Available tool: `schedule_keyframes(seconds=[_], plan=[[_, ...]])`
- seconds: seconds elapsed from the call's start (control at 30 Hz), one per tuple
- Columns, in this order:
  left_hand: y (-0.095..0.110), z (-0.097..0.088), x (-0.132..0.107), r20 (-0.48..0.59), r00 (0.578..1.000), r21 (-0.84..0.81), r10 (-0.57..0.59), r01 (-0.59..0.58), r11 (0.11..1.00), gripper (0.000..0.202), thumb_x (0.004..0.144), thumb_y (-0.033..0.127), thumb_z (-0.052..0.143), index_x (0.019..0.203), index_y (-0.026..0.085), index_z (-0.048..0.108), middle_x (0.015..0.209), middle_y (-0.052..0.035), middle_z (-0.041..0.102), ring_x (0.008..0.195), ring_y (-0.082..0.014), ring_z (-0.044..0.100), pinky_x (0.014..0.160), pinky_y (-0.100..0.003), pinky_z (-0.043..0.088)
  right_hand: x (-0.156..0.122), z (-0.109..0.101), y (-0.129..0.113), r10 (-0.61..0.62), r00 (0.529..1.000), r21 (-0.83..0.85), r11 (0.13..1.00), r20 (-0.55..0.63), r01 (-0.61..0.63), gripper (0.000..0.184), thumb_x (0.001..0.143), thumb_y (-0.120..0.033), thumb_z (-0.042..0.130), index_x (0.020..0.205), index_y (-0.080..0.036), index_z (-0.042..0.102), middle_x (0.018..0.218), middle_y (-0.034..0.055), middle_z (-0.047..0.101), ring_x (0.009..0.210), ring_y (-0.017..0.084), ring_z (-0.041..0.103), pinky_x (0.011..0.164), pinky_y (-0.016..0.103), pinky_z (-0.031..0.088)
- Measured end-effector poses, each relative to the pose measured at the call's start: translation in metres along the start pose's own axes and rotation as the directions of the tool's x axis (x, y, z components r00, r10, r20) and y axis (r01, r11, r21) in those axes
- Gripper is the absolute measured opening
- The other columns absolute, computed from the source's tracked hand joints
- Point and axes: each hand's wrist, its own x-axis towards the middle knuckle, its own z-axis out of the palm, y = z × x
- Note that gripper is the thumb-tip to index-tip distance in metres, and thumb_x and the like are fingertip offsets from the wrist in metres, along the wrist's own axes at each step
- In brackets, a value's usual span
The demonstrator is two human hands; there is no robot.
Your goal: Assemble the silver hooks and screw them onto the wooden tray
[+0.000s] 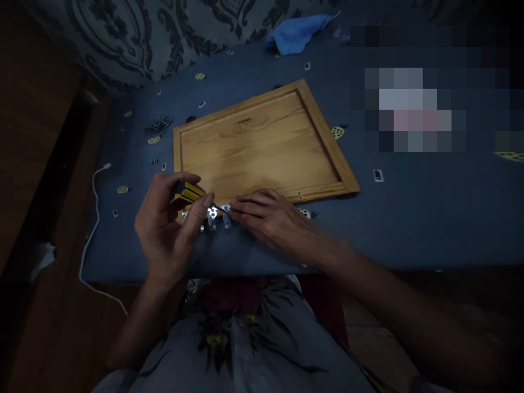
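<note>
A wooden panel with a raised frame [327, 136] lies tilted on the blue cloth-covered table [409, 218]. At its near edge sit small shiny metal brackets [213, 215]. My left hand [170, 224] is closed around a yellow-and-black screwdriver [189, 192] whose tip points right at the brackets. My right hand [270, 215] lies beside them, its fingers pressed together on the bracket at the panel's near edge.
A blue rag [297, 33] lies at the far edge. Small loose hardware pieces [159, 125] are scattered at the left of the panel. A white cable [92, 218] hangs off the table's left side. A blurred patch covers the right.
</note>
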Motion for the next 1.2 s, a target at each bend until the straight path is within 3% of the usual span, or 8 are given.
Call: schedule_keyframes(seconds=[0.2,0.53,0.67,0.87,1.0,1.2], plan=[[-0.001,0.002,-0.001,-0.105,0.994,-0.061,0.015,-0.022,0.998,0.044,0.075,0.02,0.091,0.115,0.031,0.075,0.104,-0.0007,0.068,0.081,-0.0154,0.07,0.073,-0.029,0.064,0.0,0.001,0.0,-0.001,1.0,-0.004,1.0,0.009,0.001,0.029,0.102,-0.018,0.051,0.127,-0.014,0.067,0.128,0.0096,0.075,0.124,0.026,0.063,0.1,0.045,0.05],[-0.003,-0.004,-0.002,-0.038,0.996,0.01,0.085,-0.085,0.996,0.039,0.083,0.018,0.084,0.118,0.034,0.076,0.104,0.0012,0.071,0.082,-0.0141,0.071,0.075,-0.027,0.064,-0.001,0.002,0.001,-0.004,1.0,-0.027,1.0,-0.006,0.004,0.028,0.103,-0.019,0.052,0.127,-0.014,0.067,0.13,0.0081,0.074,0.125,0.025,0.063,0.101,0.043,0.05],[0.0,-0.002,-0.001,-0.034,0.998,-0.008,0.048,-0.048,0.999,0.035,0.082,0.019,0.085,0.113,0.032,0.075,0.101,0.0013,0.071,0.082,-0.0153,0.072,0.074,-0.029,0.063,-0.002,0.003,0.001,0.003,1.0,-0.027,1.0,0.004,-0.003,0.029,0.103,-0.02,0.053,0.129,-0.017,0.066,0.132,0.0074,0.074,0.126,0.025,0.062,0.102,0.044,0.049],[0.007,0.016,-0.003,-0.029,0.994,-0.346,-0.109,0.092,0.934,0.01,0.096,0.024,0.07,0.103,0.027,0.064,0.092,-0.0006,0.065,0.085,-0.0165,0.067,0.091,-0.038,0.061,0.0,-0.001,-0.002,0.018,1.0,-0.011,1.0,0.023,-0.017,0.03,0.103,-0.018,0.052,0.129,-0.017,0.066,0.131,0.0074,0.074,0.125,0.024,0.062,0.103,0.043,0.048],[0.012,0.029,-0.004,-0.073,0.982,-0.464,-0.172,0.119,0.878,0.015,0.092,0.028,0.073,0.092,0.026,0.058,0.079,0.0016,0.052,0.069,-0.0138,0.053,0.078,-0.034,0.058,0.0,-0.001,-0.002,0.016,1.0,-0.02,1.0,-0.002,-0.016,0.029,0.101,-0.016,0.054,0.127,-0.016,0.067,0.129,0.0088,0.074,0.125,0.025,0.061,0.101,0.043,0.048],[0.017,0.041,0.001,-0.136,0.971,-0.509,-0.197,0.102,0.855,0.034,0.099,0.047,0.063,0.079,0.024,0.049,0.065,0.0037,0.035,0.055,-0.012,0.034,0.051,-0.026,0.038,0.0,0.001,0.0,-0.007,1.0,-0.042,0.999,-0.005,0.007,0.028,0.102,-0.017,0.051,0.126,-0.016,0.067,0.129,0.0074,0.075,0.124,0.025,0.062,0.099,0.042,0.047]])
